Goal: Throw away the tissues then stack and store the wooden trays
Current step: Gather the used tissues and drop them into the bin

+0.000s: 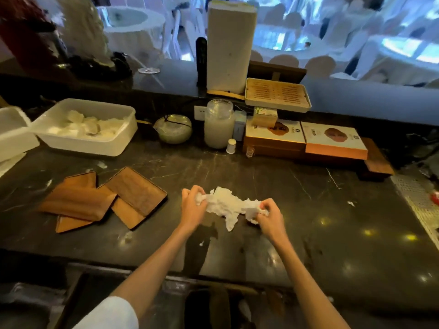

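Note:
A crumpled white tissue [228, 204] lies stretched across the middle of the dark marble counter [308, 210]. My left hand [193, 207] grips its left end and my right hand [269, 216] grips its right end. Several flat wooden trays [137, 194] lie loosely overlapped on the counter to the left of my hands, some tilted on others. Small white tissue scraps [102, 164] dot the counter near the trays and at the right.
A white plastic bin [118, 141] with white wads stands at the back left. Behind the tissue are a glass jar [219, 125], a green bowl [173, 129], boxes [332, 141], a slatted tray [278, 97] and a paper towel roll [229, 48]. A woven mat [418, 200] lies at right.

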